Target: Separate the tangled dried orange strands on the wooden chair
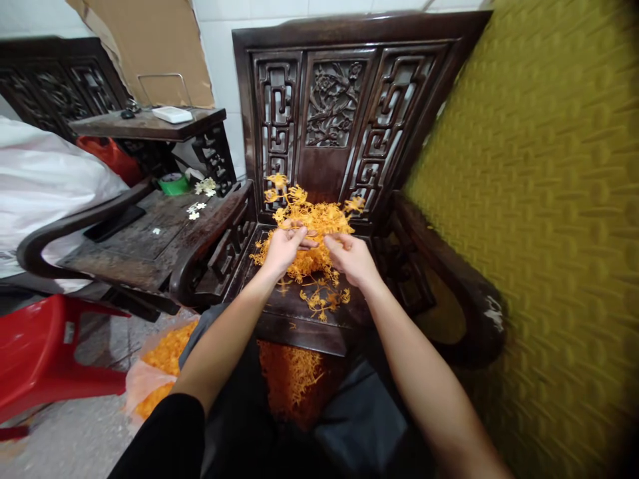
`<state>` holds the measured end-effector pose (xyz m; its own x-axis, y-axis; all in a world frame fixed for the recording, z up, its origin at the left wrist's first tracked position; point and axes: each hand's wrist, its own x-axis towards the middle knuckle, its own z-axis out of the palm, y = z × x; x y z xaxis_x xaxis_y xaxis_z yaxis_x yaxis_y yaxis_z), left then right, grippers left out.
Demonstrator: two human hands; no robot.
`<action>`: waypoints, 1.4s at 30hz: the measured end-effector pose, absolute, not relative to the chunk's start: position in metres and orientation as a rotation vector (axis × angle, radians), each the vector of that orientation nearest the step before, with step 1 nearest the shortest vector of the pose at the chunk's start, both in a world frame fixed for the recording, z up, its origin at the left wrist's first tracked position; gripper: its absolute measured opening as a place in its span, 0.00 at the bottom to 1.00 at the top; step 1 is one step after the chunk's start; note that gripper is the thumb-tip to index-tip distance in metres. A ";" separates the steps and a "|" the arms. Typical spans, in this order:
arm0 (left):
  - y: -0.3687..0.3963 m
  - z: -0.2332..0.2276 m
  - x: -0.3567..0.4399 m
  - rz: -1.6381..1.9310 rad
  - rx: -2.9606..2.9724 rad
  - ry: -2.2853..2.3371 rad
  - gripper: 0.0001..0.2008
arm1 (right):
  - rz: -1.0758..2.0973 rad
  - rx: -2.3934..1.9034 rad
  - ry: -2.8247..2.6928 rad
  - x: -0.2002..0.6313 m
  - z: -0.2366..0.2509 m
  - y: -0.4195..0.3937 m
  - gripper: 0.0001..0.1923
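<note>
A heap of orange, thin-branched, flower-like pieces (324, 216) lies on the seat of a dark carved wooden chair (319, 336). My left hand (288, 247) is in front of the heap, its thumb pressed towards the fingers on a thin orange flower-like piece. Close by on the right, my right hand (350, 256) has thumb and forefinger pinched together, the other fingers curled. What lies in that pinch is too small to make out. Nearer the seat's front edge are a few loose orange sprigs (322, 299).
Below the seat, between my legs, a container holds more orange pieces (292, 372). At left are a bag of orange pieces (167, 352), a red plastic stool (40, 346) and a second chair with green tape (174, 183). A yellow-green textured surface (539, 166) rises at right.
</note>
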<state>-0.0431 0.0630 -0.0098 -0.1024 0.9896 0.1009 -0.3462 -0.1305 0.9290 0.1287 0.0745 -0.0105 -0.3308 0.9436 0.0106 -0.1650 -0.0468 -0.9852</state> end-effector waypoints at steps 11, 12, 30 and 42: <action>0.050 -0.010 -0.042 1.292 1.135 0.991 0.22 | 1.134 -0.809 -1.172 0.124 -0.019 0.078 0.28; 0.049 -0.008 -0.042 1.332 1.141 0.999 0.21 | 1.109 -0.826 -1.164 0.124 -0.021 0.080 0.28; 0.037 0.008 -0.082 1.364 1.276 1.017 0.14 | 1.681 -0.820 -0.948 0.144 -0.005 0.097 0.33; 0.030 0.014 -0.079 1.255 1.342 1.139 0.14 | 1.342 -0.850 -0.991 0.134 -0.003 0.089 0.29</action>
